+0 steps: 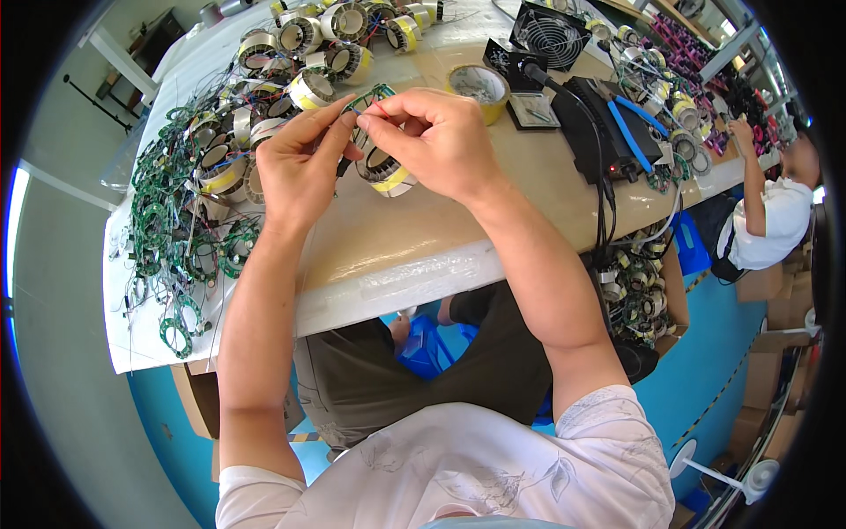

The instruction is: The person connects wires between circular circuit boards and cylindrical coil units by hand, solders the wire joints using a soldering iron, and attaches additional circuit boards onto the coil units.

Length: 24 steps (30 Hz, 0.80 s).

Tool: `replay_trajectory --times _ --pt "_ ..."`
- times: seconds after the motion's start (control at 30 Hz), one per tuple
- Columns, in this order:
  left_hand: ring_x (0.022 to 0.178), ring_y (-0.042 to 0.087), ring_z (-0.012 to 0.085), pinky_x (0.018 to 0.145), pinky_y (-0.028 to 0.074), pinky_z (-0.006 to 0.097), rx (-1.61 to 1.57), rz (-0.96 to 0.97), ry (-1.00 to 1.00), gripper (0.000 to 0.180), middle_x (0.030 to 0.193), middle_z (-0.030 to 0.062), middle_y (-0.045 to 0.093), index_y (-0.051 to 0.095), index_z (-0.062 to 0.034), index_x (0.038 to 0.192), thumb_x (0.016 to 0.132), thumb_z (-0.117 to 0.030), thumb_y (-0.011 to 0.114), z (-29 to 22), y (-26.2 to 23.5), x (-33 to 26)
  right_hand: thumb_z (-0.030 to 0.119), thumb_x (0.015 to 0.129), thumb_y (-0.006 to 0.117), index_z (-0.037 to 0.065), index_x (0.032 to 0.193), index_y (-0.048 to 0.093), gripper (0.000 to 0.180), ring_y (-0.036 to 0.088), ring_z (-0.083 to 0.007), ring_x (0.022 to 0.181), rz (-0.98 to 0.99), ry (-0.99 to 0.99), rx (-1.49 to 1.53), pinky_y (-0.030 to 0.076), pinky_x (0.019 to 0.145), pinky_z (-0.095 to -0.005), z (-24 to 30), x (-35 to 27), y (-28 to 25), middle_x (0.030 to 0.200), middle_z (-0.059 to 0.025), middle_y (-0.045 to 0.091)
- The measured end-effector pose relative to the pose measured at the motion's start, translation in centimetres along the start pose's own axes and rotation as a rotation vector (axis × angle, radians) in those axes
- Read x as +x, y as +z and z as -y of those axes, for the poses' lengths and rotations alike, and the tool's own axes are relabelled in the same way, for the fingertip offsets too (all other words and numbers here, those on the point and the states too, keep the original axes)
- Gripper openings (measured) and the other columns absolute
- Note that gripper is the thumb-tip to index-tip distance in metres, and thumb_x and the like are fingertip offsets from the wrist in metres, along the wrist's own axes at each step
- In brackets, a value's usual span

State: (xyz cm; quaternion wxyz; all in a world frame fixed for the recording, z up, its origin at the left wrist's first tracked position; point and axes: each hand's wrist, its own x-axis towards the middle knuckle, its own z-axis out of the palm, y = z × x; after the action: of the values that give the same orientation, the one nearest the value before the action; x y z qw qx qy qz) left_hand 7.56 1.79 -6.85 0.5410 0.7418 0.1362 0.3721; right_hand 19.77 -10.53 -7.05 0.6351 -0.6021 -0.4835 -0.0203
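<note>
Both hands meet above the table, in front of me. My left hand pinches the edge of a small green circuit board, which shows only in part between the hands. Thumb and forefinger of my right hand are pressed together on a thin red wire beside the board. Just under the fingers stands a wound stator with a yellow and white band, partly covered by my hands. Whether wires join it to the board cannot be made out.
Ring-shaped green boards with loose wires heap at the left; banded stators pile behind. At right are a tape roll, a black fan, a black box with cables and blue-handled pliers. Another person sits farther right.
</note>
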Motion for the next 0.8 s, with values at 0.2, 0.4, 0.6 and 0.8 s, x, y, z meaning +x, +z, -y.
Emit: replay_trajectory --times 0.2,0.4,0.6,0.8 --pt "0.07 0.067 0.009 0.057 0.048 0.02 -0.007 0.022 0.009 0.023 0.096 0.0058 0.07 0.072 0.0015 0.116 0.094 -0.003 0.066 -0.18 0.12 -0.1 0.016 0.081 0.08 0.0 0.084 0.075 0.017 0.063 -0.0107 0.055 -0.004 0.023 -0.002 0.05 0.051 -0.0256 -0.1 -0.05 -0.01 0.073 -0.0106 0.073" --pt "0.07 0.068 0.0095 0.058 0.05 0.02 -0.004 0.029 0.058 0.022 0.096 0.0067 0.07 0.072 0.0029 0.115 0.094 -0.001 0.066 0.06 0.03 -0.01 0.017 0.081 0.08 0.0 0.084 0.075 0.017 0.065 -0.0112 0.056 0.002 0.019 -0.016 0.051 0.052 -0.0257 -0.1 0.01 -0.06 0.073 -0.0106 0.073" --pt "0.07 0.068 0.0101 0.061 0.052 0.021 -0.01 0.046 0.099 0.022 0.098 0.008 0.071 0.072 0.003 0.114 0.094 -0.001 0.067 0.5 0.05 0.17 0.014 0.08 0.079 0.0 0.084 0.075 0.016 0.066 -0.0122 0.058 0.011 -0.003 -0.02 0.052 0.053 -0.0258 -0.09 0.02 -0.11 0.074 -0.0112 0.073" --pt "0.071 0.066 0.0094 0.059 0.049 0.019 0.049 0.053 0.118 0.024 0.097 0.0072 0.071 0.071 0.0022 0.117 0.094 0.0 0.066 0.54 0.02 0.14 0.012 0.08 0.078 -0.001 0.084 0.074 0.014 0.069 -0.0131 0.06 0.003 -0.057 -0.039 0.054 0.054 -0.0256 0.04 0.01 -0.08 0.074 -0.0113 0.073"
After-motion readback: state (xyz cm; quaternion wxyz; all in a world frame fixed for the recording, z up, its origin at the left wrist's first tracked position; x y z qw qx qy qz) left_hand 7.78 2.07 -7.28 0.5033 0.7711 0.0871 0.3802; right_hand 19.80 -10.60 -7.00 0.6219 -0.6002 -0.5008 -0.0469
